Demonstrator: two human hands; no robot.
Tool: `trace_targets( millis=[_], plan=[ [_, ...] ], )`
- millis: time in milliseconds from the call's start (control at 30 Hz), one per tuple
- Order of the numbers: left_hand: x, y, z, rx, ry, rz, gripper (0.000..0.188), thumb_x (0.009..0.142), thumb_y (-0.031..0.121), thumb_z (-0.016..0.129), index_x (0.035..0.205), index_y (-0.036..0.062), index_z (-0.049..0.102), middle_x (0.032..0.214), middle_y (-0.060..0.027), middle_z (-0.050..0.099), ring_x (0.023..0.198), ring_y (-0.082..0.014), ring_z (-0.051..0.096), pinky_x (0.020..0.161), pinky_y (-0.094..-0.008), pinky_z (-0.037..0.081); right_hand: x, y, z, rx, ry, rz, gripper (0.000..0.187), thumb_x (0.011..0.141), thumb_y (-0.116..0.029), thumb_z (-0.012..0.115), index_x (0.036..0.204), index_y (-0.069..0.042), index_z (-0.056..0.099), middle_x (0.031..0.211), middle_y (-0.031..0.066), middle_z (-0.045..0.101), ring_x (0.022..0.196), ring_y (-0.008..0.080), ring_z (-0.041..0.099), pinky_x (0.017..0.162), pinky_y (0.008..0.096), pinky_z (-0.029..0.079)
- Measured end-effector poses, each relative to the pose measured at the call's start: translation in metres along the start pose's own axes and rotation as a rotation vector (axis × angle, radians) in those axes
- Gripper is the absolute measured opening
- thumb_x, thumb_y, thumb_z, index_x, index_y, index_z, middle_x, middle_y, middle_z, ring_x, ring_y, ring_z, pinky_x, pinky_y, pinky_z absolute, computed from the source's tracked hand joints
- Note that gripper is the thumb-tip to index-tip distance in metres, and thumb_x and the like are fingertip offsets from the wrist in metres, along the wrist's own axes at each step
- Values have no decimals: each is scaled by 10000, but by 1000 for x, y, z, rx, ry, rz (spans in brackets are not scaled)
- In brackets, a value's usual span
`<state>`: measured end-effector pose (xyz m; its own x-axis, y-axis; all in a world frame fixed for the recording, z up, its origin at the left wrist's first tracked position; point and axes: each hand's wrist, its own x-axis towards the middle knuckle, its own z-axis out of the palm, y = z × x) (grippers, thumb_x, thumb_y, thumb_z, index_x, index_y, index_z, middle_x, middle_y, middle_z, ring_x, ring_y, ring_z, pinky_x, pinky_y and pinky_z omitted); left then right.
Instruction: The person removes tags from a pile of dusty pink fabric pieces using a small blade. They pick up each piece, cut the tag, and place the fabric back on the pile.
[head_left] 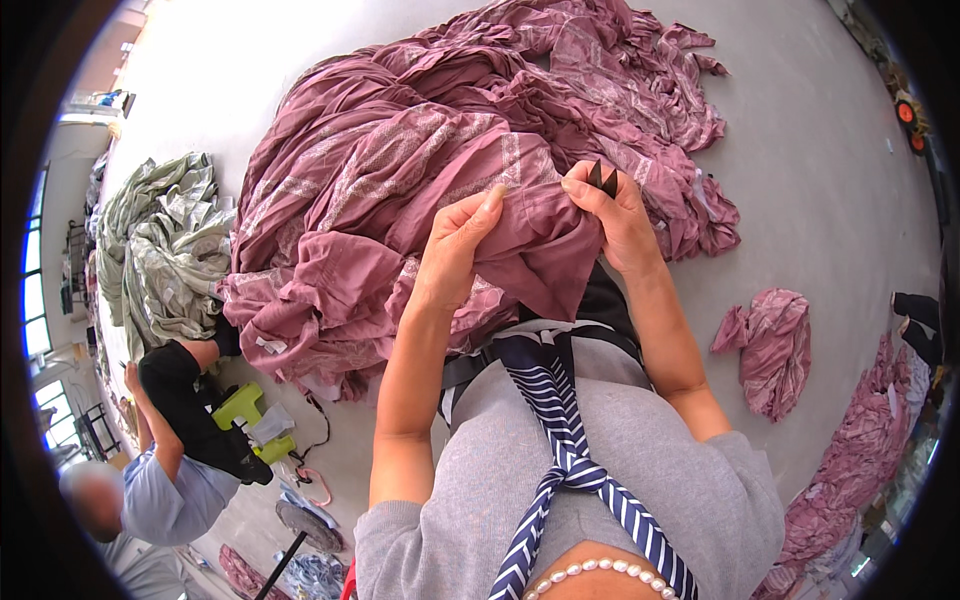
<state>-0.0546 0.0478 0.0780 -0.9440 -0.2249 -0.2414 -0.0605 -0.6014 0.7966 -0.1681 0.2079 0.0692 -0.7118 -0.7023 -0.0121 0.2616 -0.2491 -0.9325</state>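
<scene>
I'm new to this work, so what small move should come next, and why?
Perhaps ease the left hand slightly away from the right hand, smoothing the mauve cloth for a look: both pinch it, it drapes loosely below, and the black blades at the right hand point clear of the left hand.

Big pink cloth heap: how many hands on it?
2. The left hand pinches the pink cloth near its front; the right hand pinches it further right, black pointed tips showing in its grip. A co-worker's hand, far left, is off it; their other isn't clear.
</scene>
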Motion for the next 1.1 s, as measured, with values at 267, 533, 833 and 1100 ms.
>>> trace_targets(
  millis=[267, 533, 833, 1100],
  plan=[
    [5, -1, -8, 56, -27, 27, 259, 961, 229, 543, 1004, 2, 659, 867, 18, 650, 780, -24, 566, 703, -190, 460, -11, -20, 2, -821, 290, -337, 252, 881, -259, 640, 974, -39, 561, 743, 43, 588, 620, 90, 564, 567, 231, 455],
    [6, -3, -2, -103, 68, -35, 245, 958, 203, 542, 1063, 2, 634, 949, -38, 668, 800, -70, 620, 706, -220, 506, -33, -5, 8, -595, 207, -169, 251, 875, -182, 675, 991, 5, 553, 825, 12, 597, 722, 36, 518, 647, 178, 432],
    [4, -1, 2, -137, 36, -74, 243, 958, 188, 538, 1075, -3, 630, 979, -56, 669, 829, -89, 633, 726, -227, 517, -28, -6, 12, -631, 204, -264, 267, 870, -191, 679, 996, 11, 558, 862, 60, 623, 754, 82, 586, 694, 211, 472],
    [4, 0, 6, -10, -41, -82, 267, 962, 221, 541, 1042, -8, 651, 903, -12, 658, 771, -44, 587, 689, -193, 481, -24, -4, 12, -742, 209, -396, 248, 838, -171, 714, 957, 1, 581, 808, 48, 625, 693, 73, 587, 609, 209, 473]
  ],
)
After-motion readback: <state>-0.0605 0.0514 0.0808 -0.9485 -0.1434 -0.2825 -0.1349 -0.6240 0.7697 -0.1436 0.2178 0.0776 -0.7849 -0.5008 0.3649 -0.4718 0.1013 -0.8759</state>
